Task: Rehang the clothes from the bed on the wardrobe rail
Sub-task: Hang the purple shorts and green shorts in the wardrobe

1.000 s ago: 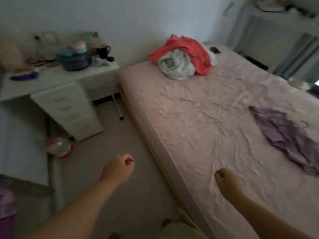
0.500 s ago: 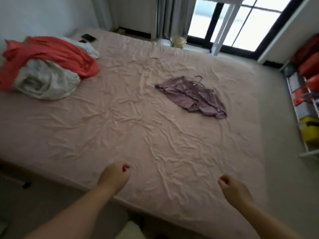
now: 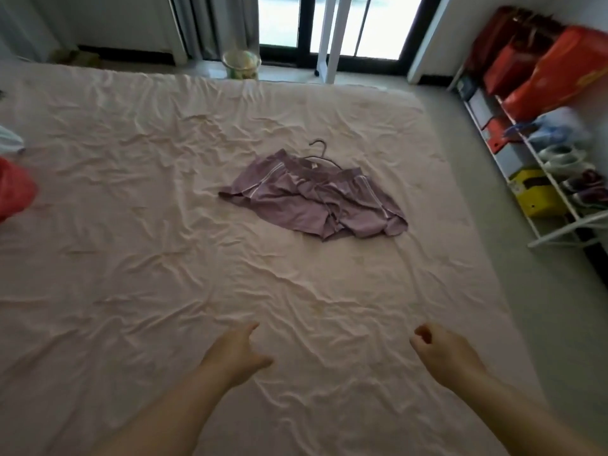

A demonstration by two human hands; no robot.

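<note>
A wide bed [image 3: 164, 258] covered by a wrinkled pale pink sheet [image 3: 329, 291] fills most of the view. Near its middle, toward the far side, lies a crumpled purple garment [image 3: 312, 202] with thin white stripes, still on a dark wire hanger [image 3: 320, 151] whose hook points toward the window. At the bed's left edge rests a red cloth [image 3: 13, 192], with a pale cloth [image 3: 10, 141] just beyond it.

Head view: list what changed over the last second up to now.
The view swung from the desk side to face the bed squarely, closing on the purple garment, now central. The left hand loosened from a fist, thumb out; the right hand stays curled, holding nothing. Nothing was taken or let go. The garment lies unmoved on its hanger.
</note>
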